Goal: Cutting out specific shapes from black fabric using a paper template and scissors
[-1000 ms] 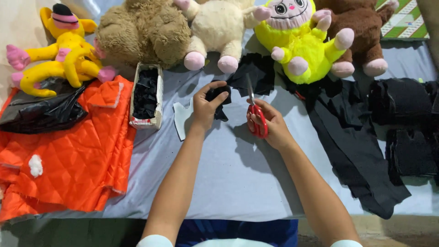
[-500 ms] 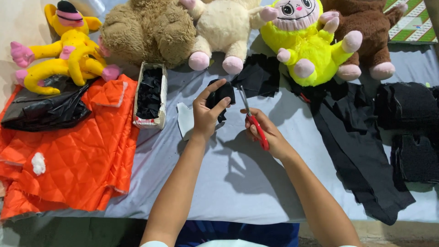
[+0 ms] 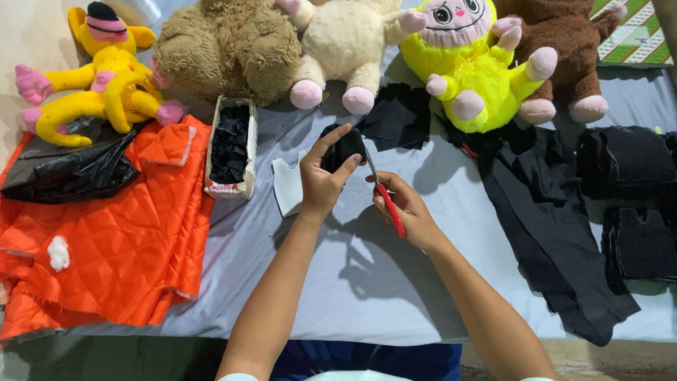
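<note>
While closed on scissors [image 3: 384, 194] — right grip [image 3: 409, 212], firm.

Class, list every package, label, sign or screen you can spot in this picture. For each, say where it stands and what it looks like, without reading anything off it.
Cardboard box: left of the left hand, beside the orange quilted fabric; long, narrow, open-topped, white with red at the near end, full of black fabric scraps.
Black plastic bag: far left, on the orange fabric; crumpled, glossy.
No labels, signs or screens show.
</note>
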